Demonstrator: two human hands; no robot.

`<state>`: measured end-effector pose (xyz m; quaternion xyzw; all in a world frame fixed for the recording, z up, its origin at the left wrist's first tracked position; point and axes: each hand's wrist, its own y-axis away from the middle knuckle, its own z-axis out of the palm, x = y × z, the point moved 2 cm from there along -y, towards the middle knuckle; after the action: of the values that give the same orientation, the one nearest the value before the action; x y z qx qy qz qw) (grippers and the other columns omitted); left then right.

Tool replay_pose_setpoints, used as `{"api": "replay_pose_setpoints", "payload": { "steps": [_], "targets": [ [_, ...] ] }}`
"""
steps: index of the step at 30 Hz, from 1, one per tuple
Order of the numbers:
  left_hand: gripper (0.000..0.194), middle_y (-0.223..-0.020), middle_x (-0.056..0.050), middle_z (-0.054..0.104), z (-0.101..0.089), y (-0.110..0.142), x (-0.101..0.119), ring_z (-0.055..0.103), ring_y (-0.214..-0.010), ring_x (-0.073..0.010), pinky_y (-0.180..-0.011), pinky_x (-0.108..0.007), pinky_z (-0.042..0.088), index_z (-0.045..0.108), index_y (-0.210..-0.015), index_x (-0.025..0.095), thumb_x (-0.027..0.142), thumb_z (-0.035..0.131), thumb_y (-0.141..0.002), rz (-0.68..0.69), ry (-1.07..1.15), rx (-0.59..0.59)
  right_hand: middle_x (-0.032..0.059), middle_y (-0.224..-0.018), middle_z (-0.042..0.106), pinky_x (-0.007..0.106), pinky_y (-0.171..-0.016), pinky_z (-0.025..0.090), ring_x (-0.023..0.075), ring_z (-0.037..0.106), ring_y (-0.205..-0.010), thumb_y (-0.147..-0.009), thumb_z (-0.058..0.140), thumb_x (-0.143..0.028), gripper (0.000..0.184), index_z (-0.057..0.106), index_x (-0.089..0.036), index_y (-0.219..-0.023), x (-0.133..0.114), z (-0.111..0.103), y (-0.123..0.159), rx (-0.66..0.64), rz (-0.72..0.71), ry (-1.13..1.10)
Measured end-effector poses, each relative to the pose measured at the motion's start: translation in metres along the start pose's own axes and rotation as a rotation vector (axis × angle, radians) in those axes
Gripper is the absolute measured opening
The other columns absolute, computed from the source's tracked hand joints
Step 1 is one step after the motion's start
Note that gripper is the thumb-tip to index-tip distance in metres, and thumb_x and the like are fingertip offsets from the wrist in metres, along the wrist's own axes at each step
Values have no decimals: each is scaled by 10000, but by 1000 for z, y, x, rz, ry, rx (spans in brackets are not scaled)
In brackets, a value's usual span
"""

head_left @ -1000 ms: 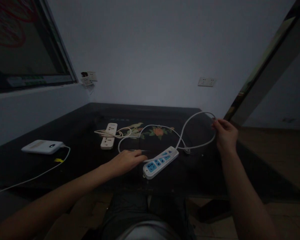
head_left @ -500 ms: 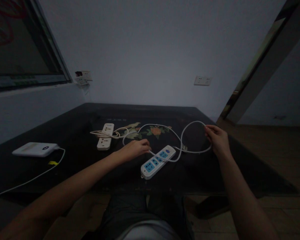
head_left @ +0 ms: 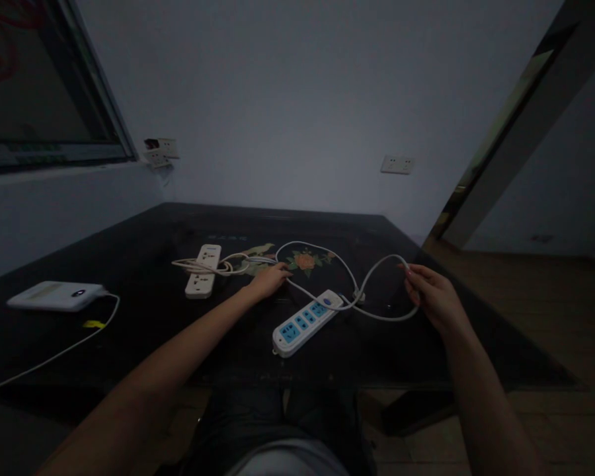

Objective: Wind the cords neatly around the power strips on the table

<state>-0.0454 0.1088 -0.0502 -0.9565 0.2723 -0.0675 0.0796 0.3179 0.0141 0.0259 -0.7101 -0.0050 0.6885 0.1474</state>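
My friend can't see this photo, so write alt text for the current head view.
A person's left hand and right hand hold a looped white cord that crosses one end of a blue-socketed power strip on a dark table. Farther left lie a cord-draped second strip and a flat white device.

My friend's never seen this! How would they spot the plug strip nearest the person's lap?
Start at the big black table and find the orange-pink flower picture on it. Come toward the near edge to a long white plug strip lying at a slant. Its blue socket panels set it apart from the other, plainer strip farther left.
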Motion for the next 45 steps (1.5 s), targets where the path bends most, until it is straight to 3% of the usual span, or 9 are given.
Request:
{"api": "replay_pose_setpoints", "payload": {
  "steps": [5, 8, 10, 13, 17, 22, 26, 37, 45],
  "targets": [
    [581, -1416, -168, 438, -13, 21, 13, 485, -1234, -328, -916, -461, 444, 479, -1364, 239, 24, 366, -837, -111, -50, 6, -39, -515, 537, 195, -381, 279, 63, 423, -401, -672, 761, -384, 368, 675, -147, -940, -8, 6, 8, -41, -27, -21],
    [554, -1442, -181, 404, -34, 39, 45, 396, -1304, -333, -984, -493, 383, 437, -1382, 186, 48, 369, -850, -142, -73, 51, -46, -507, 527, 194, -391, 272, 60, 415, -405, -702, 741, -370, 341, 679, -154, -958, -11, 15, 8, -62, -62, -26],
    [388, -1296, -159, 549, -51, 51, 73, 507, -1193, -292, -947, -426, 424, 536, -1264, 165, 182, 375, -911, -126, -35, 84, -53, -497, 517, 192, -391, 261, 57, 406, -399, -720, 728, -362, 324, 681, -159, -968, -13, 21, 8, -68, -82, -27],
    [378, -1036, -162, 671, -64, 66, 108, 629, -972, -304, -804, -402, 491, 627, -1083, 141, 405, 415, -916, -98, 64, -67, -50, -508, 527, 189, -394, 272, 58, 416, -407, -718, 728, -352, 303, 688, -163, -952, -16, 29, 7, -66, -98, -45],
    [474, -1074, -188, 669, -58, 74, 128, 630, -989, -337, -816, -418, 487, 601, -1167, 124, 475, 486, -870, -67, 114, -195, -43, -529, 549, 182, -404, 303, 62, 438, -432, -709, 739, -341, 279, 697, -172, -927, -20, 37, 9, -71, -118, -98],
    [738, -1307, -208, 543, -34, 75, 133, 502, -1190, -349, -947, -450, 431, 367, -1412, 95, 446, 589, -802, -91, 108, -156, -44, -525, 560, 169, -394, 308, 64, 438, -435, -727, 726, -342, 285, 679, -188, -962, -25, 50, 15, -76, -115, -232],
    [725, -1345, -164, 519, -24, 75, 131, 485, -1202, -317, -992, -425, 402, 324, -1445, 117, 350, 569, -804, -84, 161, -111, -50, -512, 553, 166, -387, 312, 75, 446, -437, -733, 706, -318, 272, 645, -198, -969, -30, 57, 15, -50, -151, -357],
    [775, -1395, -133, 483, -30, 106, 128, 508, -1211, -276, -1019, -376, 398, 285, -1478, 165, 290, 577, -771, -101, 552, -138, -66, -622, 532, 191, -490, 389, 65, 471, -494, -753, 660, -280, 208, 462, -222, -779, -39, 100, -2, 98, -227, -624],
    [727, -1441, -116, 450, -53, 147, 102, 434, -1309, -271, -1103, -391, 309, 427, -1398, 185, 340, 681, -734, -399, 1029, 288, -66, -619, 467, 215, -521, 400, 90, 473, -542, -691, 696, -337, 283, 437, -235, -741, -38, 110, 23, -77, -102, -531]
  ]
}}
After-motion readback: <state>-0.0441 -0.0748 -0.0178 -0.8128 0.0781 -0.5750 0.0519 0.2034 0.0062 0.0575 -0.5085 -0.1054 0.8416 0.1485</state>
